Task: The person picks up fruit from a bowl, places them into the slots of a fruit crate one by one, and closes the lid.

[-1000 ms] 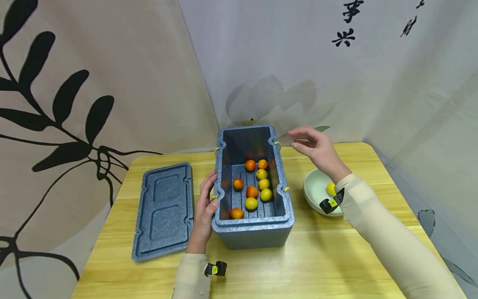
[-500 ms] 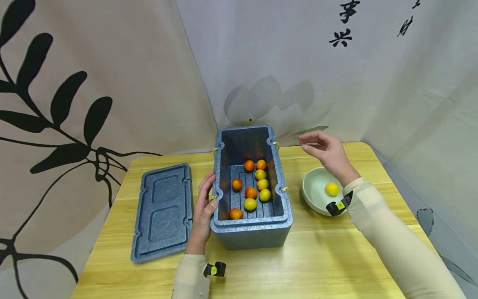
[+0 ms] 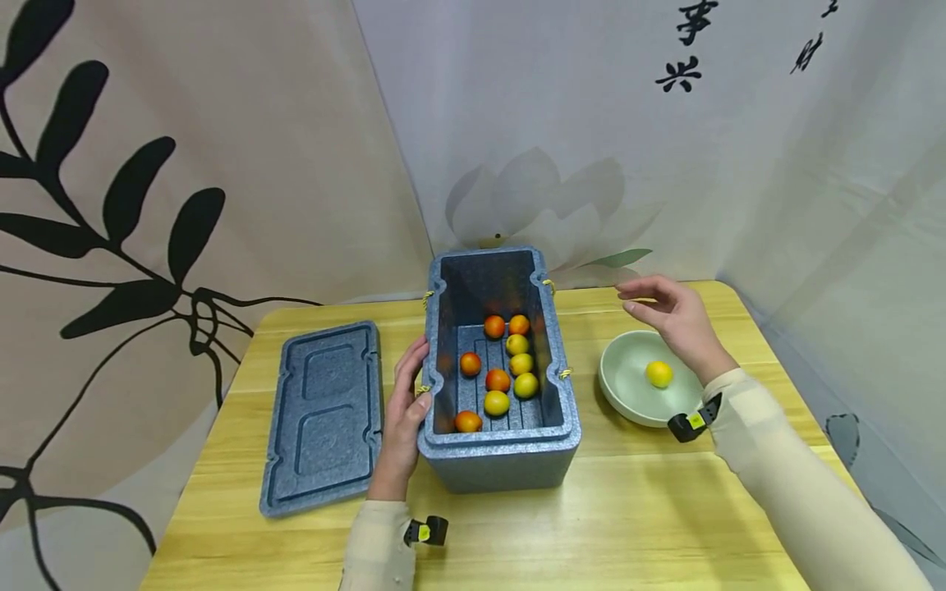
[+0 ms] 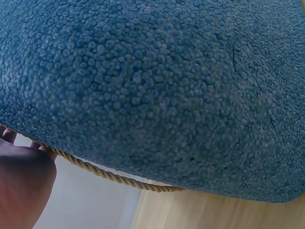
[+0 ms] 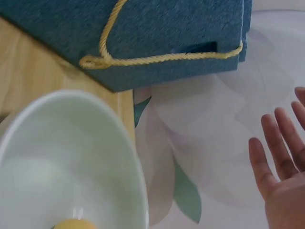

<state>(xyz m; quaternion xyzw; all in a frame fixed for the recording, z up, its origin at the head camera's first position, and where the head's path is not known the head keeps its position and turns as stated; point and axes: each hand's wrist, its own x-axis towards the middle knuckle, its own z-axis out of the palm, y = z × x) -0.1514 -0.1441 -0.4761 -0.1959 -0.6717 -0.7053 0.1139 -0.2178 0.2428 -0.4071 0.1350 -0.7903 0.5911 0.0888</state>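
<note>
A blue-grey foam box (image 3: 498, 472) stands lidless, with several orange-red and yellow fruits, such as the yellow fruit (image 3: 497, 403), on its floor. My left hand (image 3: 402, 419) rests against its left outer side, the thumb near the rim. In the left wrist view, part of that hand (image 4: 24, 181) shows beside the box's rope (image 4: 109, 175). My right hand (image 3: 680, 320) hovers over the far side of a pale green bowl (image 3: 628, 390), fingers loosely extended, holding nothing. One yellow fruit (image 3: 659, 374) sits in the bowl. The right wrist view shows spread fingers (image 5: 274, 138) apart from everything.
The box's lid (image 3: 325, 419) lies flat on the wooden table (image 3: 502, 546), left of the box. Yellow rope (image 5: 167, 58) hangs along the box's right side. A printed curtain (image 3: 296, 164) closes off the table's back.
My right hand has moved right, away from the box, uncovering more of the bowl and its yellow fruit. My left hand and the box stay in place.
</note>
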